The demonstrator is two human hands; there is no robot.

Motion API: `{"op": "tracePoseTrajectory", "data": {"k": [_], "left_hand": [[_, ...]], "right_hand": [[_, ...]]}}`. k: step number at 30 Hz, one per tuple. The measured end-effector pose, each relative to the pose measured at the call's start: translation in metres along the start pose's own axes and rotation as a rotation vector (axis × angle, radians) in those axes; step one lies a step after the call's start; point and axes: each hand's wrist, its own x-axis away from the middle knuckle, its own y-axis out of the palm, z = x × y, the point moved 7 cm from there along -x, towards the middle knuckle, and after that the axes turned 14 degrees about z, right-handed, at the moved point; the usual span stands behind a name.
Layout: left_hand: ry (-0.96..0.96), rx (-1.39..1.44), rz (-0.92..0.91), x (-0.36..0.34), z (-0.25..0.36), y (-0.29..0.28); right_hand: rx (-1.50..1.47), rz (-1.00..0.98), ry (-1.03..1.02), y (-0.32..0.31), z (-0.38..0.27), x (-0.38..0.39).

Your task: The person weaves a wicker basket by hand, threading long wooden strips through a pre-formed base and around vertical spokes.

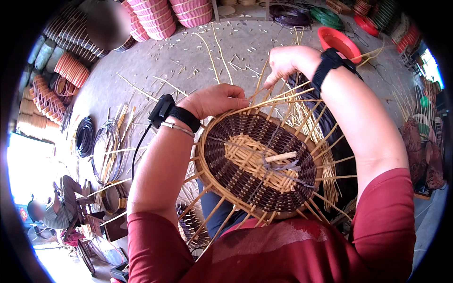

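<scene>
An oval basket base [219, 162] lies tilted in front of my body, its middle woven in pale cane and surrounded by a dark brown band. Pale stakes [218, 211] stick out all round its edge. Grey ties cross the base, and a short peeled stick [281, 156] is knotted into them. At the far rim, my left hand [218, 100] is closed, its fingertips pinching a pale cane strand against the edge. My right hand [289, 62], raised to the right of it, pinches a thin cane strand between thumb and fingers; the exact grip is partly hidden.
Bundled pale canes [330, 188] lie beside the base at the right. Beyond stands a red basin [339, 42]. Coils of dark cane [85, 137] rest on the floor at left, near a seated person [59, 207]. Stacked pink baskets [150, 16] stand at the back; cane scraps litter the floor.
</scene>
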Motion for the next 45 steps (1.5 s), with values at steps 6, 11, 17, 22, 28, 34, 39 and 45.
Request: {"op": "tracePoseTrajectory", "data": {"k": [6, 11, 17, 22, 28, 34, 39, 45], "left_hand": [[0.129, -0.166, 0.073, -0.007, -0.001, 0.0], [0.013, -0.235, 0.206, -0.002, 0.005, 0.001], [0.018, -0.192, 0.156, -0.008, 0.0, 0.006], [0.045, -0.077, 0.186, -0.011, -0.002, 0.009], [0.07, -0.079, 0.205, -0.009, 0.0, 0.008], [0.057, -0.023, 0.244, -0.001, -0.008, 0.001], [0.047, -0.117, 0.267, -0.005, -0.001, 0.004], [0.047, -0.121, 0.286, -0.003, 0.001, 0.004]], "right_hand": [[0.105, 0.297, -0.293, 0.025, -0.031, -0.041], [-0.022, 0.213, -0.115, 0.029, -0.024, -0.018], [-0.127, 0.311, -0.123, 0.025, -0.009, 0.013], [-0.253, 0.145, -0.075, 0.034, -0.007, 0.02], [-0.513, 0.254, -0.195, 0.062, -0.001, 0.007], [-0.715, 0.127, -0.06, 0.062, -0.008, 0.003], [-0.923, 0.027, 0.287, 0.061, -0.016, 0.006], [-0.939, 0.013, 0.247, 0.063, -0.023, 0.001]]}}
